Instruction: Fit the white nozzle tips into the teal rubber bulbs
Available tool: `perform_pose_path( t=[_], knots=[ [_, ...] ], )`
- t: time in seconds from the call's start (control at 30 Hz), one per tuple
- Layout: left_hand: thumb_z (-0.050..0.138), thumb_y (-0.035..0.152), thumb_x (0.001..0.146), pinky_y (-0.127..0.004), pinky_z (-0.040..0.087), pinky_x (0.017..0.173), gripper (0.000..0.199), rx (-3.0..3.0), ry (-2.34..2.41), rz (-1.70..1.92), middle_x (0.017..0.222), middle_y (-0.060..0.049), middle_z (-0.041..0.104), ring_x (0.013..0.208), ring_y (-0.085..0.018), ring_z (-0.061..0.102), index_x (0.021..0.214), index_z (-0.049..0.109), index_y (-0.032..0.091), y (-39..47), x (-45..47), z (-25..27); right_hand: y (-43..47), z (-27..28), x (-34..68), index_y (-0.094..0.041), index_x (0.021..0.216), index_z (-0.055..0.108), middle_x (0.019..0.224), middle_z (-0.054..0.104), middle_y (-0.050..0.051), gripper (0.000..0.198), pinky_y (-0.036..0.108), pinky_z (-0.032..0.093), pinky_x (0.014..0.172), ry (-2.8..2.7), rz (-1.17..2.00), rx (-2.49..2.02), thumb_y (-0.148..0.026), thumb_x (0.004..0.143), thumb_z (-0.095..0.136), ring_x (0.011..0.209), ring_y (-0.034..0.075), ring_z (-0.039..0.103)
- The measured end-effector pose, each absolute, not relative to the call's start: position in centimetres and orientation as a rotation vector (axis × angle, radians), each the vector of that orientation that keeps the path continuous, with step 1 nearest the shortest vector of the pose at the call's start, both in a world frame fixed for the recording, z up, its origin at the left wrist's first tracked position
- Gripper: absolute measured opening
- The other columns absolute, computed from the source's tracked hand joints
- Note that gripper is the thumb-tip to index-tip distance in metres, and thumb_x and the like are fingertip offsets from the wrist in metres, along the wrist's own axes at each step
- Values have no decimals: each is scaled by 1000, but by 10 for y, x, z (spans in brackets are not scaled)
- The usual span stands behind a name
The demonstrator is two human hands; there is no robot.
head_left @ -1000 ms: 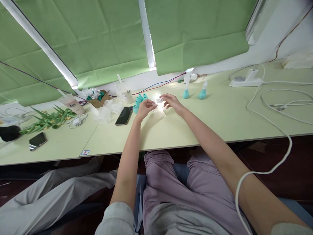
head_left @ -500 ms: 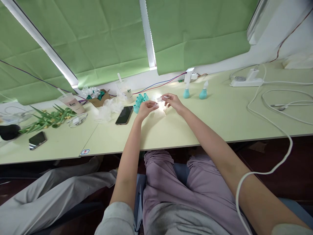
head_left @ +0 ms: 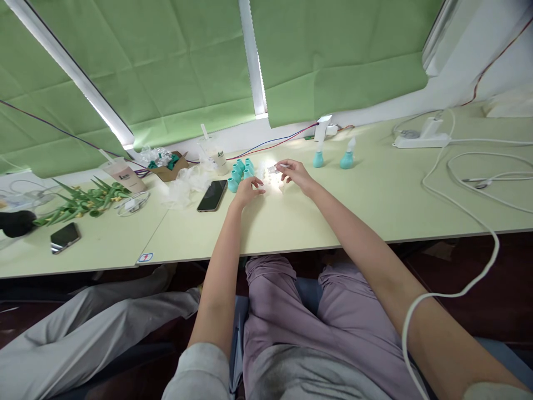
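Fingertips of the right hand [head_left: 295,173] pinch a small clear piece [head_left: 273,168] just above the table [head_left: 375,205]. The left hand [head_left: 246,190] rests loosely open, empty, beside the teal caps [head_left: 240,170], near the phone [head_left: 212,196].

On the pale green bench [head_left: 375,205], the right hand [head_left: 296,173] pinches a small clear part [head_left: 273,168] in its fingertips, the grip closed on it. The left hand [head_left: 247,189] rests low on the bench, fingers loose and holding nothing, just in front of a cluster of teal caps [head_left: 240,169]. A dark phone [head_left: 211,195] lies just left of the left hand. Two teal nozzle bottles [head_left: 332,157] stand upright to the right of the right hand, well apart from it.
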State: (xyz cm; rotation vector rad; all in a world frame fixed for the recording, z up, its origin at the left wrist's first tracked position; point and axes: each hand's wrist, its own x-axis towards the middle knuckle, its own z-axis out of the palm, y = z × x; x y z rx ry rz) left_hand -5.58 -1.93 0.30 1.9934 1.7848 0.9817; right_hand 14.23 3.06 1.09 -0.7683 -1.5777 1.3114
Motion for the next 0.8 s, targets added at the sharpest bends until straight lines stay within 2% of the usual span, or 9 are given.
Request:
perform_pose_path(
  t=[0.3,0.5,0.57,0.63,0.73,0.8],
  knots=[
    [75,19,63,-26,40,66,24,1911,1835,956,75,0,59,64,-11,49,84,62,16,-20,-54,1,28,11,143,-15,98,62,91,65,5,47,13,39,47,-1597,1313,-775,-51,69,69,57,3,54],
    [74,32,69,-26,41,70,31,1928,1903,1017,76,1,58,71,-13,54,92,59,19,-21,-63,4,29,10,143,-15,99,62,95,65,6,48,14,40,48,-1612,1312,-775,-53,69,69,58,3,54],
    [67,36,77,-28,42,74,28,1886,2052,1070,82,-1,59,78,-15,57,96,58,19,-25,-68,11,28,11,143,-15,99,62,95,65,6,48,13,39,47,-1616,1314,-778,-52,69,69,58,3,54],
    [63,35,81,-32,43,81,30,1779,2328,1143,94,-5,60,93,-20,57,105,56,19,-31,-73,19,26,12,143,-15,99,63,95,65,6,46,13,39,48,-1617,1316,-780,-51,70,69,58,3,54],
    [68,30,77,-38,40,92,47,1453,2763,1164,117,-14,54,116,-29,47,118,49,17,-39,-79,24,25,13,143,-16,99,63,96,64,6,46,13,39,48,-1619,1320,-779,-51,70,69,58,3,54],
    [70,31,75,-42,39,95,50,1289,2866,1070,124,-17,49,122,-33,42,118,50,16,-42,-81,22,24,12,143,-16,99,63,96,64,6,47,13,39,48,-1626,1320,-780,-51,70,68,59,3,54]
  ],
)
